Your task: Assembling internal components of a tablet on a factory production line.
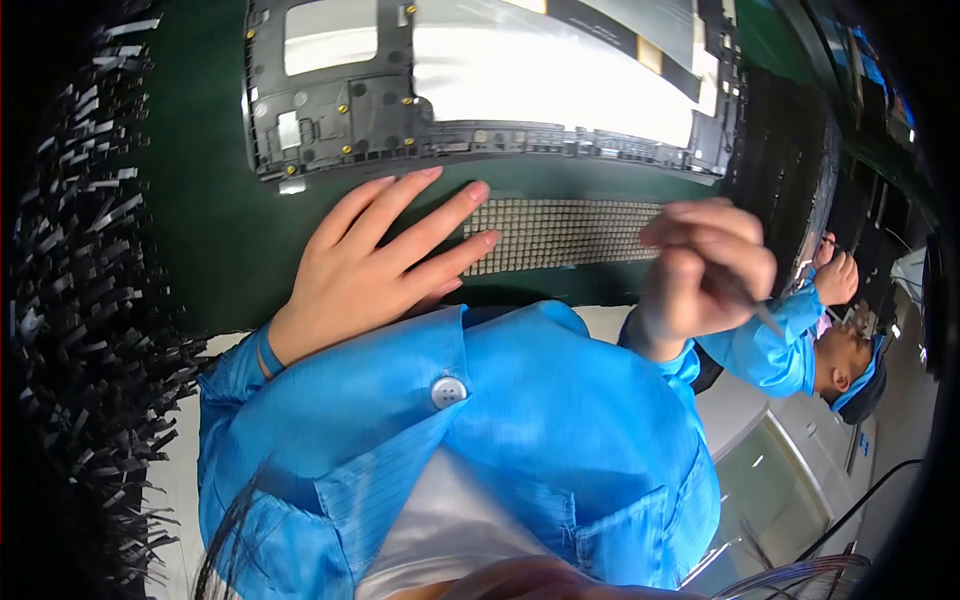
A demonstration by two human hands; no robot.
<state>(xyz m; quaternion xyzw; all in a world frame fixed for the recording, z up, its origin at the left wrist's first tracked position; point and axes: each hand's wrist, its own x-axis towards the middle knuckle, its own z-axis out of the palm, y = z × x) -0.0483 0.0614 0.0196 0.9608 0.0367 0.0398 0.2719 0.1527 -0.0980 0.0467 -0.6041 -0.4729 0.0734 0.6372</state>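
Note:
My left hand [385, 255] lies flat with fingers spread on the green mat [220, 230], its fingertips touching the left end of a long pale sheet of many small square pieces [570, 232]. My right hand [705, 270] hovers over the sheet's right end, closed on thin dark tweezers [745, 297] that point down and to the right. Beyond both hands lies a dark open device chassis [400, 110] with a large shiny silver panel [540, 70] and small brass screws.
A dark rack of many thin upright strips [80, 300] fills the left side. A stack of black trays [790, 170] stands at the right. Another person in a blue coat and cap [800, 345] works at the right. My blue coat [520, 430] fills the lower middle.

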